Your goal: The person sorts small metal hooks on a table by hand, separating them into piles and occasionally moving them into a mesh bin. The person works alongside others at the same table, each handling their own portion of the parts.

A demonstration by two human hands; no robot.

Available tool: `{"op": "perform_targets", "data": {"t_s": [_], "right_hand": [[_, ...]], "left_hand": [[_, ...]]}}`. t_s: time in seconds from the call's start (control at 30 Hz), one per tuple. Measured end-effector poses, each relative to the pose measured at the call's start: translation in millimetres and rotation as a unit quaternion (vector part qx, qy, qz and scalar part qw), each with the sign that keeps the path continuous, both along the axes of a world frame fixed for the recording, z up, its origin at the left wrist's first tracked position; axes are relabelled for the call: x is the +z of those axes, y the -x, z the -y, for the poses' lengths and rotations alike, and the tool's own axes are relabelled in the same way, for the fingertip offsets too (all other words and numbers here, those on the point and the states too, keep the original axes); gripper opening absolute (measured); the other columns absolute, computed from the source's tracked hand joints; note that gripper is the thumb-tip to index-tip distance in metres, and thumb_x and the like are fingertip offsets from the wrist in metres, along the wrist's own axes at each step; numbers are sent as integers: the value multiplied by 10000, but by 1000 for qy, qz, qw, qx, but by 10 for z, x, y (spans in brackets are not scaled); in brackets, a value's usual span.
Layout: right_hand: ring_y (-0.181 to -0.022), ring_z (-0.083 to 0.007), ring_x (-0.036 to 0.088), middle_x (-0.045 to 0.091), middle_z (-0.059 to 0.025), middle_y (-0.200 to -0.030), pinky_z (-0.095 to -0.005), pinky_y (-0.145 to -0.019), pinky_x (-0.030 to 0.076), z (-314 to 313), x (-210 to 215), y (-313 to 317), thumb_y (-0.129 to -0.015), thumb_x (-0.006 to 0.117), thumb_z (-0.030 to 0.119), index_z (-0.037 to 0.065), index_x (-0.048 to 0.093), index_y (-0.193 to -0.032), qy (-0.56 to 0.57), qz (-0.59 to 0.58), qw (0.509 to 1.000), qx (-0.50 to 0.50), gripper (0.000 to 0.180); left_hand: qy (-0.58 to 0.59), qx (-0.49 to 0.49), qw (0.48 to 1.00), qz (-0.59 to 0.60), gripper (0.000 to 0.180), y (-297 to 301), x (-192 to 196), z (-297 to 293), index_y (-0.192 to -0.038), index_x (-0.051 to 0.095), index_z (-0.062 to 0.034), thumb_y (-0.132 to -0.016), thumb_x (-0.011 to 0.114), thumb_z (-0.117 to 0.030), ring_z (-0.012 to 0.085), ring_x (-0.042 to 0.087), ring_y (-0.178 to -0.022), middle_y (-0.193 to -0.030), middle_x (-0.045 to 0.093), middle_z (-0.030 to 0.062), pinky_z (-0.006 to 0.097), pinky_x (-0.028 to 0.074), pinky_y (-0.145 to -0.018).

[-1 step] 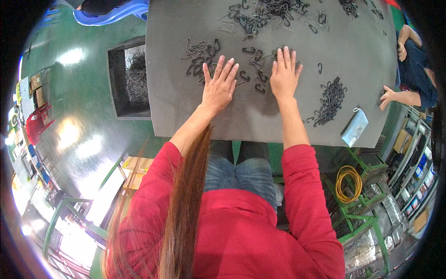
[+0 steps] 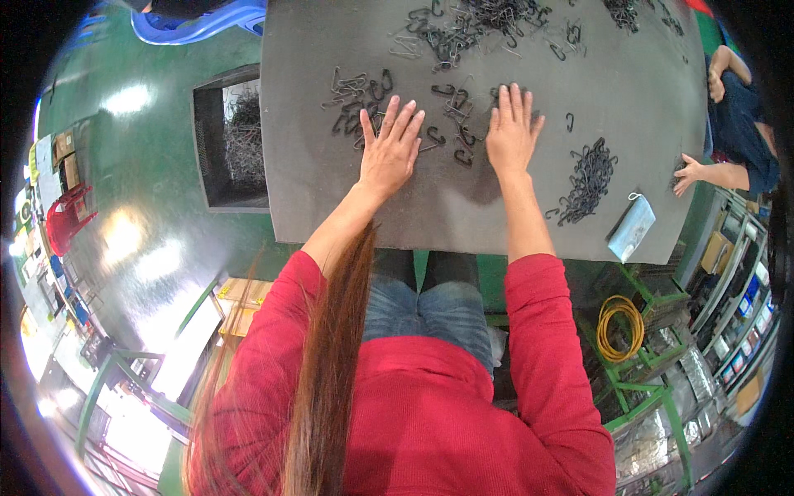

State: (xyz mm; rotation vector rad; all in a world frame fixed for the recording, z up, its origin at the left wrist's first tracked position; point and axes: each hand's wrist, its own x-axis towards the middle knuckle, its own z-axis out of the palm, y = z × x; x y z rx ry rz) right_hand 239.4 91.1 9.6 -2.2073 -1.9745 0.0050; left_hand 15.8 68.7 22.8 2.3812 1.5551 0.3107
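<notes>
many dark hooks (image 2: 465,136) lie on the table (image 2: 447,219) in the head view, between and beyond the fingers. the left hand (image 2: 387,159) lies flat, fingers slightly spread; the right hand (image 2: 511,149) likewise, fingers closer together; what is under them i cannot tell. work looks partway: a heap (image 2: 589,180) sits gathered right of the right fingers, loose hooks remain. no writing is legible.

A heap of hooks (image 2: 500,15) lay far on the table (image 2: 347,219), a smaller pile (image 2: 589,178) right; a mask (image 2: 632,229) lay nearer right. A bin (image 2: 201,140) stood left.
</notes>
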Motion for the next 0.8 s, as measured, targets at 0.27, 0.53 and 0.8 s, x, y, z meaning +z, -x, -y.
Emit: {"op": "perform_targets", "data": {"t_s": [0.27, 0.53, 0.8], "right_hand": [[-1025, -227, 536, 573, 5, -1078, -367, -818, 438, -187, 67, -296, -797, 662, 199, 127, 602, -961, -51, -103, 987, 113, 189], [-913, -217, 606, 607, -52, -1085, -347, -750, 473, -356, 165, -481, -881, 588, 169, 79, 557, -889, 36, -419, 907, 11, 96], [-908, -240, 648, 643, -116, -987, -336, -668, 520, -419, 418, -360, -891, 565, 197, 67, 525, -1045, 242, -801, 535, -118, 205]], "left_hand": [[-114, 18, 992, 60, 364, -365, -115, -717, -1152, 593, -192, -800, 666, -250, 200, 497, -1046, -1101, 562, -31, 424, 361, -935], [-1, 145, 959, 242, 131, -216, -77, -790, -913, 652, -122, -881, 598, -237, 189, 620, -857, -960, 637, 5, 344, 460, -766], [377, 188, 513, 748, 217, 67, 399, -287, -937, 593, -62, -925, 517, -265, 195, 637, -851, -938, 636, 65, 314, 496, -706]]}}
